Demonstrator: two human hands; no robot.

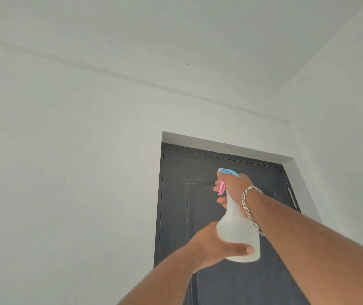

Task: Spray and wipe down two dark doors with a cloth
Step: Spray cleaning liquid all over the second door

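Door (231,216) is standing dark ahead while I am aiming the bottle (237,230) at its upper panel, right hand (231,186) curling round the trigger, left hand (215,245) gripping the base; next I judge wiping, cloth unseen.

Translucent plastic spray bottle (237,227); matt dark door (176,216); metal bracelet (249,205).

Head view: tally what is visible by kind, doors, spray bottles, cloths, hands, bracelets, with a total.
Doors: 1, the dark door
Spray bottles: 1, the spray bottle
Cloths: 0 in view
Hands: 2, the left hand gripping the bottle's base, the right hand gripping its neck at the trigger
Bracelets: 1, the bracelet on the right wrist
Total: 5
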